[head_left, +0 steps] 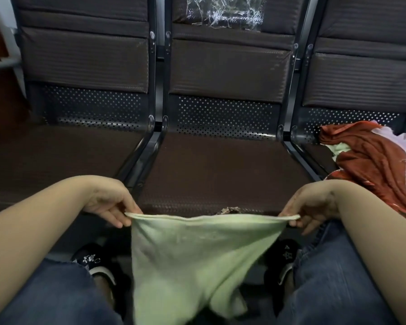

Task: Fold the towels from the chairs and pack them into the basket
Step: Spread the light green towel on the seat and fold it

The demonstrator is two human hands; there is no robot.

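While both hands keep the top edge taut, the pale green towel [192, 259] hangs between the person's knees, its lower end bunched and a little blurred near the floor. Left hand [108, 202] — fingers and thumb pinched together on the towel's left corner. Right hand [311, 205] — fingers pinched on the right corner, wrist turned inward. Middle chair seat [220, 165] lies just beyond the stretched edge, dark and flat, and looks the likely surface for folding. Heap of unfolded cloths on the right-hand seat: one rust-red towel [373, 165], with a pale green scrap and a lilac piece showing beside it. Basket: not in view. Step in hand, by judgement: squaring the towel before the first fold. To do it well, hold the two corners level and equally tight, let the hanging length drop straight so the bunched bottom shakes out, then lay it flat on the seat or bring corner to corner with edges matched; a slack or tilted top edge would give a crooked fold that sits badly when packed.
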